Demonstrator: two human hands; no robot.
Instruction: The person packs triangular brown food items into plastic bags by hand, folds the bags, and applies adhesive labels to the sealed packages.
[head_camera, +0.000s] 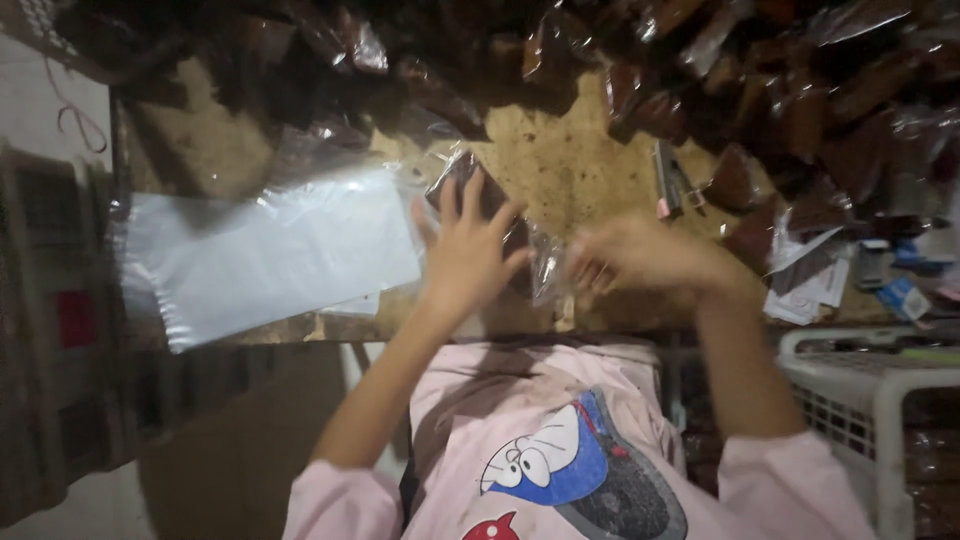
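Left hand (468, 250) lies spread flat on the brown packet (480, 195) near the table's (570, 160) front edge; right hand (625, 258) pinches its clear wrap (548, 268), which could tear.

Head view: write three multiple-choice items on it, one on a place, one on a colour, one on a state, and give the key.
1. Where does the stack of clear bags lie?
A. left of the left hand
B. in the basket
C. on the pile of packets

2. What colour is the basket?
A. red
B. white
C. black

3. How is the left hand?
A. clenched in a fist
B. hanging off the table
C. flat, fingers spread, on a dark packet

Key:
1 A, the stack of clear bags sits on the table to the left of the left hand.
2 B, its rim and grid wall are white.
3 C, the spread fingers press the dark packet, while the right hand pinches clear wrap beside it.
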